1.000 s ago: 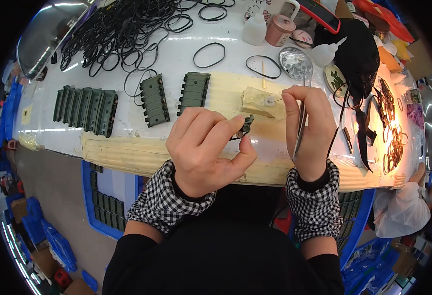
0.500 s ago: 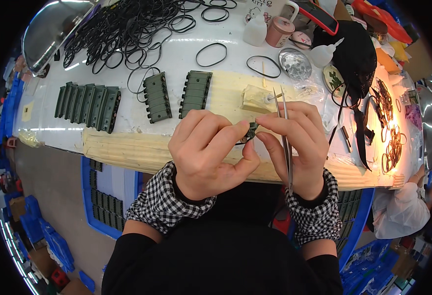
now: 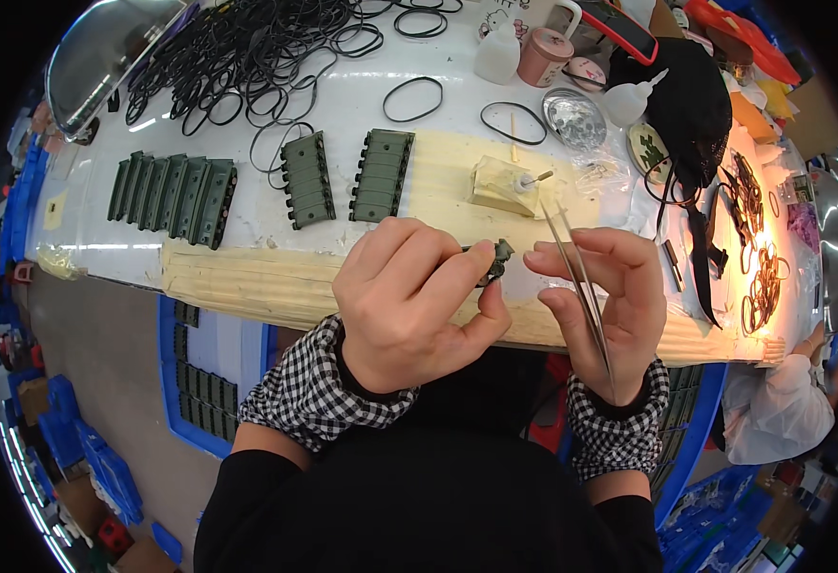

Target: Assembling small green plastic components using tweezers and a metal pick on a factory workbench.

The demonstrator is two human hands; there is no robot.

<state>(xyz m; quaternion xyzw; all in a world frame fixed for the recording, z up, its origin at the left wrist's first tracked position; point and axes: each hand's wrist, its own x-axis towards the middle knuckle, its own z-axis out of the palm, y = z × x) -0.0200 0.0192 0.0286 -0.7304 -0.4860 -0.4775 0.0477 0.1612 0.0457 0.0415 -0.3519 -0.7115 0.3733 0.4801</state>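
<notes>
Left hand [image 3: 409, 301] pinching a small dark green part [image 3: 495, 263] between thumb and fingertips, held up above near table edge. Right hand [image 3: 602, 296] just beside, gripping thin metal tweezers [image 3: 576, 282] between thumb and fingers, shaft running down across palm toward wrist, tip pointing up and away. Hands close, not touching; part sits between them, nearer left fingertips. Tweezer tips apart from part. Checked cuffs [image 3: 309, 396] on both wrists, black sleeves below.

Directly beyond hands: strip of beige masking tape [image 3: 438, 181] covering white table [image 3: 247, 224]. Just past right hand, a small tan block [image 3: 500, 186] with short stick poking out. Beyond left hand, two dark green ribbed plastic pieces [image 3: 343, 177] lying flat side by side. Further left, a row of similar green pieces [image 3: 173, 196] stacked on edge. Far beyond left hand, big tangle of black rubber rings [image 3: 238, 48]; single rings [image 3: 413, 98] loose nearer. Beyond right hand, round metal dish [image 3: 575, 119], white squeeze bottles [image 3: 497, 53], pink cup [image 3: 543, 57]. Right of right hand, black mesh fabric [image 3: 691, 105] and more rings [image 3: 763, 286] under warm light. Below left hand, blue bin [image 3: 204, 372] with green parts under table.
</notes>
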